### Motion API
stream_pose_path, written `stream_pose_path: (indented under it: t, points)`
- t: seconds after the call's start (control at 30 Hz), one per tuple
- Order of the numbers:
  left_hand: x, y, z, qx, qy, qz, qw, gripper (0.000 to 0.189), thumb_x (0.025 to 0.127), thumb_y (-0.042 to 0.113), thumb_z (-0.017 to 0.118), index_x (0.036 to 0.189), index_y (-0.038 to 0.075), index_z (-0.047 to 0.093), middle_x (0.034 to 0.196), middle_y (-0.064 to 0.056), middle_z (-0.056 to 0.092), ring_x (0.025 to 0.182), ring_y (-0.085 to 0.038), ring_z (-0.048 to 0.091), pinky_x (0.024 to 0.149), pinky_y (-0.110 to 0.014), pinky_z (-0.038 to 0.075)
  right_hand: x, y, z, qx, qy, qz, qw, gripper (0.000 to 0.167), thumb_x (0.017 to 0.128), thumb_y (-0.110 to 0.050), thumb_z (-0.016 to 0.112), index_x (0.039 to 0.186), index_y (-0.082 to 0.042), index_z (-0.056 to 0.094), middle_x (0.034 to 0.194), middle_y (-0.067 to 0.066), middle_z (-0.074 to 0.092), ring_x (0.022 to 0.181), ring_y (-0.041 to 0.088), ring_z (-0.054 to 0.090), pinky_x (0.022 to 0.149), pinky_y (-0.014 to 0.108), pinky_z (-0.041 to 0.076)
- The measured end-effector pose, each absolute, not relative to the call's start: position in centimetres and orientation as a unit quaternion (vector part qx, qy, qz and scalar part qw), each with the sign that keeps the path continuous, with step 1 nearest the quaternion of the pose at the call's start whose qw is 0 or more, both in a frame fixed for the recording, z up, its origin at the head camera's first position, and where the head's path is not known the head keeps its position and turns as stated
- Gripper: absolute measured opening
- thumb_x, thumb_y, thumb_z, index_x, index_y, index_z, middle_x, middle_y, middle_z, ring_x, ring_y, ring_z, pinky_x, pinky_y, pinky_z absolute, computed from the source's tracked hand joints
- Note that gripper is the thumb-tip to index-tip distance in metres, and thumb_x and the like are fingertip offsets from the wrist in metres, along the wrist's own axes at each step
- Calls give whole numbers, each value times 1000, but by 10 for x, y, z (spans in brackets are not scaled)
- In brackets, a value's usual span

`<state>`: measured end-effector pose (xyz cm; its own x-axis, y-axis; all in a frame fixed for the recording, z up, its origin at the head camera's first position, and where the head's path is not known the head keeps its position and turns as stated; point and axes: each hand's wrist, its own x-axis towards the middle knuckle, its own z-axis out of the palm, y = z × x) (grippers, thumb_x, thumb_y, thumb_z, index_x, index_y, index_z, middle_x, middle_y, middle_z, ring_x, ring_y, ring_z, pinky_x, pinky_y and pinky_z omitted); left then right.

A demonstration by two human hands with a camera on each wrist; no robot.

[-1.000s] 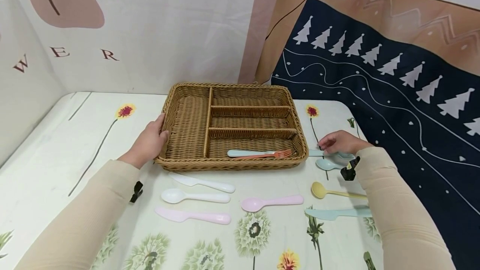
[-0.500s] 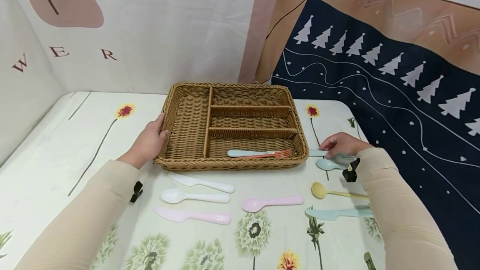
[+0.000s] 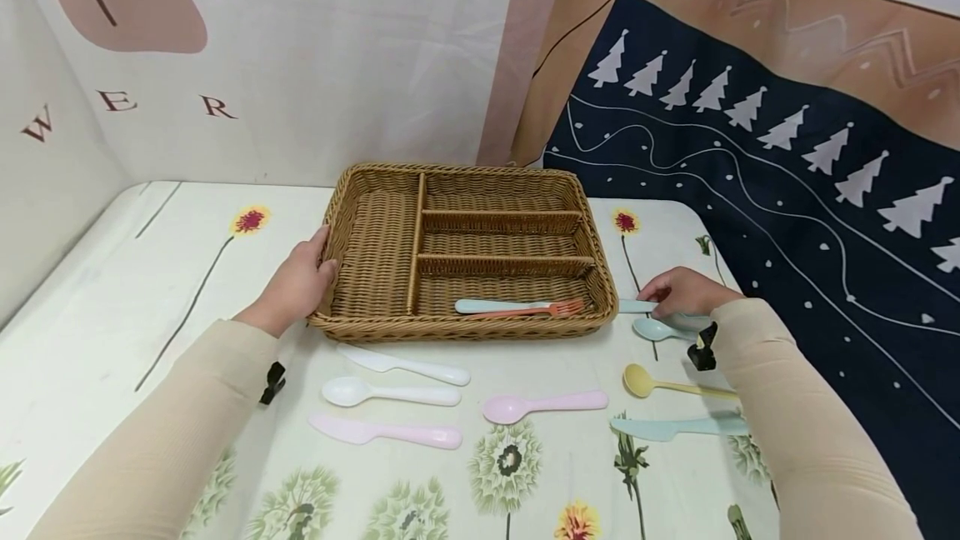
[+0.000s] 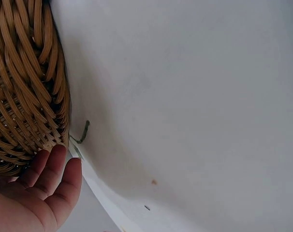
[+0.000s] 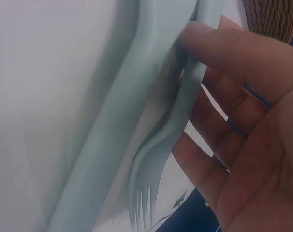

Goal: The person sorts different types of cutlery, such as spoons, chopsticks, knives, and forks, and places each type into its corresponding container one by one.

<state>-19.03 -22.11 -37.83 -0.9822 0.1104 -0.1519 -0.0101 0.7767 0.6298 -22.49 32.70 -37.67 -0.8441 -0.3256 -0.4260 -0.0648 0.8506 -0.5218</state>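
We could knock the blue spoon [image 3: 651, 329] by lifting carelessly: just beyond it, our right hand [image 3: 684, 290] pinches the fork [image 5: 158, 150] between nearly closed fingers, right of the basket [image 3: 420, 330], whose left rim our left hand [image 3: 296, 282] grips with curled fingers; tugging might shift it.

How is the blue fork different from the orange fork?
Color: the blue fork is pale blue, while the orange fork is orange. Place: the blue fork is outside the basket; the orange fork lies inside. Touch: the right hand holds the blue fork, but not the orange fork. Both have tines.
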Motion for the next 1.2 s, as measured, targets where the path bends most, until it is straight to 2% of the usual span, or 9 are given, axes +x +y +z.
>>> stream_pose_path:
  t: [0.23,0.4,0.83,1.2]
  points:
    - [-190,-221,-378,28,939,332,87,62,106,15,31,152,-1,-7,141,-42,23,132,-53,28,108,-64,25,-223,324,-371,-100,928,-248,260,27,78,4,72,105,5,71,89,6,68,81,19,54,76,32,46]
    - [-189,-221,-377,27,939,331,87,62,105,14,31,152,-1,-7,141,-41,24,132,-53,28,108,-63,25,-224,326,-366,-102,937,-238,235,28,80,0,72,107,4,71,91,8,68,82,20,55,75,32,47]
    - [-190,-222,-377,27,942,323,84,62,106,15,31,152,-2,-6,140,-42,24,131,-54,29,108,-63,26,-226,336,-346,-60,952,-237,184,33,85,-5,69,117,1,67,114,20,62,95,29,54,76,32,48]
    - [-188,-221,-377,26,943,319,87,62,106,15,31,152,-2,-6,138,-43,25,128,-54,32,105,-64,29,-227,329,-322,-37,951,-267,151,38,89,-11,68,124,1,63,114,18,62,95,26,51,75,30,46]
